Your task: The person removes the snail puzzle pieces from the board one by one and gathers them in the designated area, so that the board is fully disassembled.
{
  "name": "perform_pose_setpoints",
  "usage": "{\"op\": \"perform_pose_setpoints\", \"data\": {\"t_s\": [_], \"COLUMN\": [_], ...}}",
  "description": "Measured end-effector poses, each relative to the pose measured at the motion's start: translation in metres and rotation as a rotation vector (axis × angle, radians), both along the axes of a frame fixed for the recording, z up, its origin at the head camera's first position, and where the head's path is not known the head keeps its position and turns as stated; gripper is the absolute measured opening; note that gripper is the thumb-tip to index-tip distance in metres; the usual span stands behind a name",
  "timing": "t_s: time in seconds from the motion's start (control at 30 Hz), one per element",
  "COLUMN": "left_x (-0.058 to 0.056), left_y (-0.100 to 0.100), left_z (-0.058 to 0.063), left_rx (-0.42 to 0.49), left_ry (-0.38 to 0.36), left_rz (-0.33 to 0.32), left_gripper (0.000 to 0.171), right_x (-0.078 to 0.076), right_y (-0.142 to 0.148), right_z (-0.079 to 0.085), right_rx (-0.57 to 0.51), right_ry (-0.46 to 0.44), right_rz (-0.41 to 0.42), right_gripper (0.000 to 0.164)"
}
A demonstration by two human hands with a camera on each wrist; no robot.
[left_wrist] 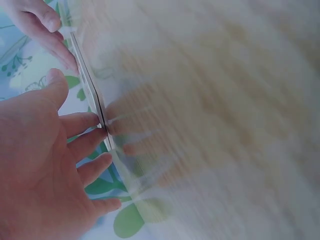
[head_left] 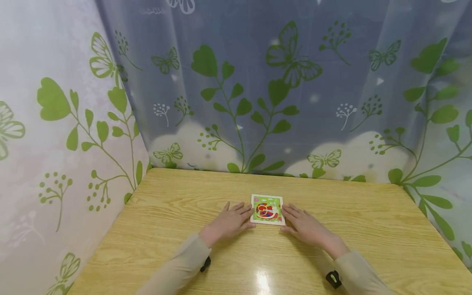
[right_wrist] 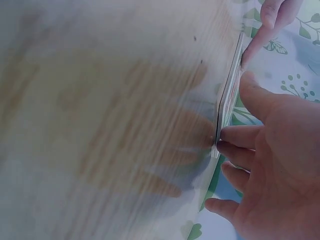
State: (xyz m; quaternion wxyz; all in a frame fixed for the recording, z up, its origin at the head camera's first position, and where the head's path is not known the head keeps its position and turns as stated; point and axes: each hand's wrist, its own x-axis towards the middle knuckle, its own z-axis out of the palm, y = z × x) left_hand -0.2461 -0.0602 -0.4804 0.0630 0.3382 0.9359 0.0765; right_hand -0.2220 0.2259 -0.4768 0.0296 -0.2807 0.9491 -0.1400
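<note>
A small square puzzle board (head_left: 267, 209) with a pale frame and a red snail picture on green lies flat on the wooden table (head_left: 177, 192). My left hand (head_left: 230, 220) touches its left edge with extended fingertips. At the opposite edge, the fingers of my right hand (head_left: 305, 225) touch the frame. Seen edge-on in the left wrist view, the thin board (left_wrist: 92, 90) meets the fingertips of the left hand (left_wrist: 45, 160). The right wrist view shows the right hand (right_wrist: 280, 155) with its fingers against the board's side (right_wrist: 227, 100).
Behind the table hangs a blue-grey curtain (head_left: 243, 24) printed with green leaves and butterflies. A pale patterned curtain (head_left: 33, 155) stands along the left side, and another (head_left: 442, 164) along the right. Black bands (head_left: 333, 279) show at the wrists.
</note>
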Motion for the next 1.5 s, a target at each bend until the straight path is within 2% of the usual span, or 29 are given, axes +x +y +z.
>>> {"op": "perform_pose_setpoints", "data": {"t_s": [0.33,0.53,1.07,1.5], "left_x": [0.007,0.012,0.022,0.030], "left_y": [0.000,-0.001,-0.004,-0.004], "left_z": [-0.001,-0.001,-0.001,0.002], "left_rx": [0.006,0.020,0.027,0.008], "left_ry": [-0.003,-0.019,-0.006,-0.002], "left_rz": [0.001,-0.002,-0.025,-0.028], "left_gripper": [0.062,0.062,0.063,0.063], "right_x": [0.008,0.014,0.027,0.033], "right_y": [0.000,-0.001,-0.003,-0.001], "right_z": [0.001,0.003,0.007,0.001], "right_rx": [-0.020,-0.019,-0.027,-0.019], "right_ry": [-0.026,-0.013,-0.013,0.008], "right_rz": [-0.012,-0.007,-0.008,-0.005], "right_gripper": [0.066,0.065,0.064,0.064]}}
